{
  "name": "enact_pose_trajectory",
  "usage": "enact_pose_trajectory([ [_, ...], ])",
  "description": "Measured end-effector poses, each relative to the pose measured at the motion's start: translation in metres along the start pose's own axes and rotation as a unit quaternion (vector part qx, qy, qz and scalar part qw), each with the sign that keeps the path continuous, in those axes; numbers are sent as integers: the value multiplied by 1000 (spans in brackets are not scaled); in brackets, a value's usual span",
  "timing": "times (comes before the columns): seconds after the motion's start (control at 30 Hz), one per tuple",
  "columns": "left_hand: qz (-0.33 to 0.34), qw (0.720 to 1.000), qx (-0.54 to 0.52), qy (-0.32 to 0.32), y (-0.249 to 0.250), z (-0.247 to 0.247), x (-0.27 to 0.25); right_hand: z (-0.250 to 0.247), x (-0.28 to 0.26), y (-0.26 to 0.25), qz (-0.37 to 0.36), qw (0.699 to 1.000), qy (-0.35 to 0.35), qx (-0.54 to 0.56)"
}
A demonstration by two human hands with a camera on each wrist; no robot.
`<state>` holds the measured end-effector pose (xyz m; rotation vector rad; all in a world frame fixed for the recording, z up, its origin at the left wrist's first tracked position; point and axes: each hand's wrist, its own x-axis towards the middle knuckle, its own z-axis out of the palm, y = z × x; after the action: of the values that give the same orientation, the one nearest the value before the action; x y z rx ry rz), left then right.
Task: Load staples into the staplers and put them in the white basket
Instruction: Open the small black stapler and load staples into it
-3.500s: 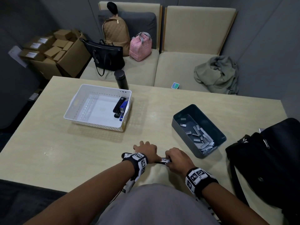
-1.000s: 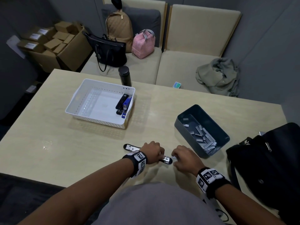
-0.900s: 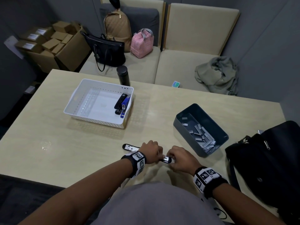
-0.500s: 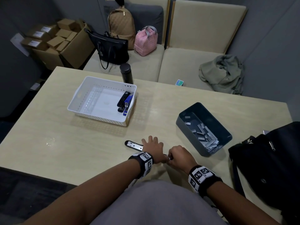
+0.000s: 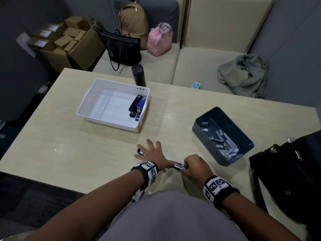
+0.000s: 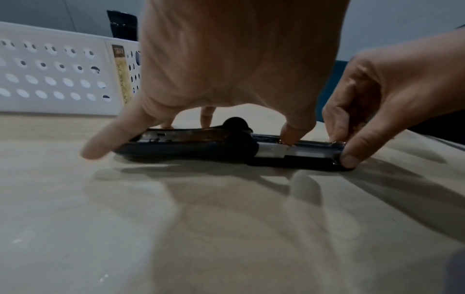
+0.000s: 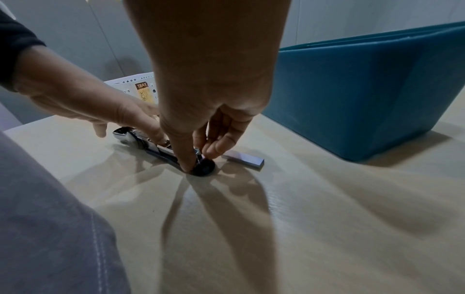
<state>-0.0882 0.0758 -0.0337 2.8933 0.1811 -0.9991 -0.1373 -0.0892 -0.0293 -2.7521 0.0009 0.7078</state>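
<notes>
A black stapler lies opened out flat on the table near the front edge. My left hand presses down on it with straight, spread fingers. My right hand pinches the stapler's right end between thumb and fingertips. A loose staple strip lies on the table just beside that end. The white basket stands further back on the left, with a black stapler and a blue stapler against its right wall.
A dark teal bin with several staple strips stands to the right of my hands. A black bag fills the table's right edge. A black bottle stands behind the basket. Bags and a jacket lie on the sofa beyond.
My left hand's fingers have gone from curled over the stapler to spread flat on it. My right hand came back to the stapler's right end and pinches it.
</notes>
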Motion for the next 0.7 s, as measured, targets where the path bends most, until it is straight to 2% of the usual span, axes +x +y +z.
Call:
enact_pose_trajectory([
  [0.17, -1, 1000, 1, 21, 2, -3, 1, 0, -1, 1, -6, 1000, 0, -4],
  [0.47, 19, 1000, 18, -1, -2, -15, 3, -6, 5, 0, -32, 999, 16, -5],
  [0.53, 25, 1000, 12, 2, -5, -17, 4, -7, 5, 2, -41, 999, 18, 29],
  [0.63, 49, 999, -3, 17, -10, -18, 7, -14, 5, 16, -44, 989, 7, 142],
  [0.7, 56, 998, -9, 12, -14, -22, 9, -20, 5, 31, -31, 980, 27, 193],
])
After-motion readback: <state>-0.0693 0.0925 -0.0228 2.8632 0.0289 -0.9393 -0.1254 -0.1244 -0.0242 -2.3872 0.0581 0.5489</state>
